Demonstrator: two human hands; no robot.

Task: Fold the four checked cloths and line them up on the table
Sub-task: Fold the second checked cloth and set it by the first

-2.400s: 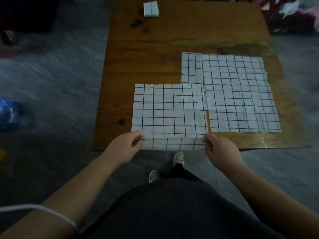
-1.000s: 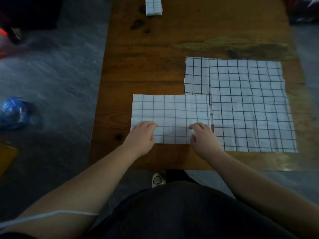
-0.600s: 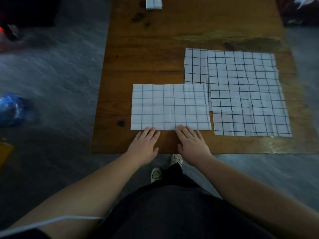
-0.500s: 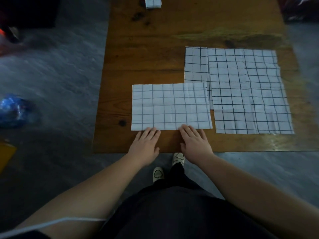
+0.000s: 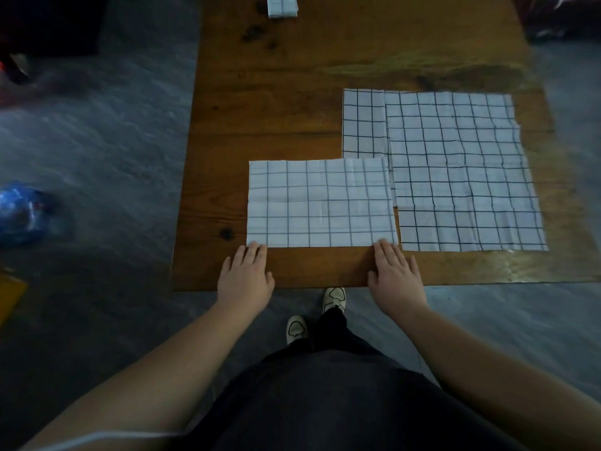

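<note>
A white checked cloth folded in half (image 5: 322,203) lies flat near the front of the wooden table (image 5: 292,102). My left hand (image 5: 245,275) rests flat at its near left corner, fingertips touching the fold edge. My right hand (image 5: 395,276) lies flat at the near right corner. Both palms are down with fingers together, gripping nothing. To the right, an unfolded checked cloth (image 5: 461,170) lies spread over another one (image 5: 364,123) that shows at its left. A small folded checked cloth (image 5: 282,5) sits at the table's far edge.
Dark knots (image 5: 257,32) mark the wood near the far cloth. A blue bag (image 5: 21,211) lies on the grey floor to the left. My shoes (image 5: 333,297) stand just beyond the table's front edge. Dark clutter fills the far right corner.
I folded the near edge of the cloth away from me, halving it. My hands pressed along the fold near its middle, then slid apart to the two near corners.
</note>
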